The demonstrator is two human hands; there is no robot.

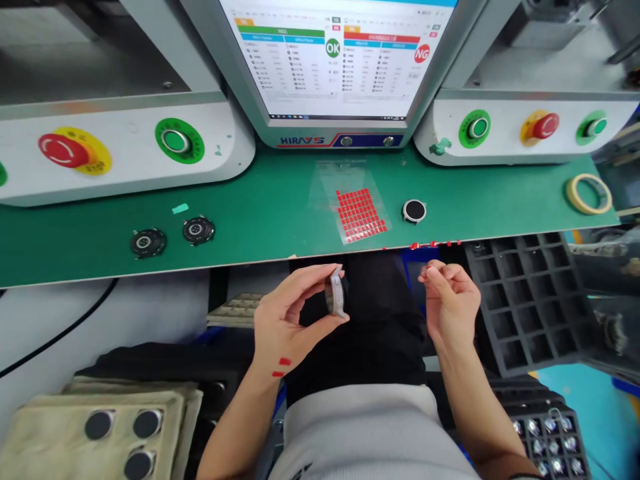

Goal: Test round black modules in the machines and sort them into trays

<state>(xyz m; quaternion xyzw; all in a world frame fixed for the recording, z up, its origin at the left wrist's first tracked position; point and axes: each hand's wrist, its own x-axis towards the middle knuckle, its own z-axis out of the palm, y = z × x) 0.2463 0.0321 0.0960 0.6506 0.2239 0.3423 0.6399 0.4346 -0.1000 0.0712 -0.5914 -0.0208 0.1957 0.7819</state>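
My left hand (293, 313) grips a silver watch case (337, 293) by its rim between thumb and fingers, in front of the table edge. The case is turned edge-on, so its face is mostly hidden. Two red stickers (285, 362) are on the back of my left wrist. My right hand (450, 297) is held to the right, its thumb and finger pinched, with a speck of red sticker (429, 268) showing at the tips. On the table lie a sheet of red stickers (363, 215) on clear film and a silver watch (415, 211) with a black face.
Two black watch cases (149, 243) lie at the left on the green table (260, 213). Red stickers line its front edge. A tape roll (589, 194) lies far right. Below are a black compartment tray (533, 300) and beige trays (95, 427) with watches. Behind stands a monitor (335, 67) between button panels.
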